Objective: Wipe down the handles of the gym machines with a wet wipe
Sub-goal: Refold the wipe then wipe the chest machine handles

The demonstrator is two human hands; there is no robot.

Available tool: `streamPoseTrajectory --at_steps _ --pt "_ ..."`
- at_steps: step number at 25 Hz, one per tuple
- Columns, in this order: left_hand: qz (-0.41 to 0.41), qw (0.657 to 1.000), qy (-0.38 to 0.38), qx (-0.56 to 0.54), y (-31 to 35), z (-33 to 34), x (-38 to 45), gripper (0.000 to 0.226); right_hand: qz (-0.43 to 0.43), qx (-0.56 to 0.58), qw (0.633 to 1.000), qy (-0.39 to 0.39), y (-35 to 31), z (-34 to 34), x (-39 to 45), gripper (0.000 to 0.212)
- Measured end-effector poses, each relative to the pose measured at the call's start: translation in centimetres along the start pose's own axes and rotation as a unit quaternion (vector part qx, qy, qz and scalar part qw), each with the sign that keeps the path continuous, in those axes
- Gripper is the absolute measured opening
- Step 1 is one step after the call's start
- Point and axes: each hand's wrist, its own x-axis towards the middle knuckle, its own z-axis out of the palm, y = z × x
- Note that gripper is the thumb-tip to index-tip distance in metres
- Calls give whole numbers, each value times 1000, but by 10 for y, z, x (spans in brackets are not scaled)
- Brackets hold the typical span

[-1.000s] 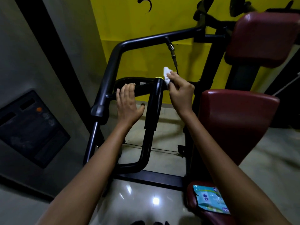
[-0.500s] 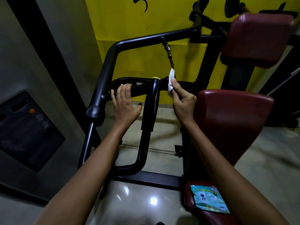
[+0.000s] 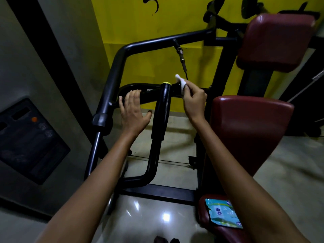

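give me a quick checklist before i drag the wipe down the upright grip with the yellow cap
1. Wet wipe in hand: ok, right hand pinches it.
2. Wipe on the machine: ok, pressed against the horizontal bar just right of the yellow-capped grip.
3. Frame steadied: ok, left hand rests flat on the bar left of the grip.
4. Grip free to wipe: ok, neither hand covers it.
5. Wipe still damp: cannot tell.
6. Spare wipes near: ok, wipe pack lies on the red seat.
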Motion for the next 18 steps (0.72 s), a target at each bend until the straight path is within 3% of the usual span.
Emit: streamPoseTrajectory --at_steps 2,5,7,9,11,13,15,18 --pt "7 1000 -3 -5 -1 -2 0 74 35 13 999 13 4 -3 0 28" --pt "3 1000 6 3 -1 -2 0 73 -65 -29 997 -2 -1 -1 -19 32" --pt "4 1000 8 5 0 -1 -1 73 -88 -35 995 -33 1 0 -8 29" --pt "9 1000 7 4 -1 -2 -1 73 29 35 998 -50 5 -2 14 21" --pt "9 1000 7 2 -1 -2 -1 73 123 105 985 -59 12 -7 19 29" --pt "8 1000 3 6 -1 -1 -1 73 76 71 994 -44 13 -8 6 20" --pt "8 1000 3 12 0 -1 0 74 -42 1 998 -40 7 -7 -3 26" --pt "14 1000 5 17 -1 0 -1 75 -174 -70 977 -106 5 -2 17 21"
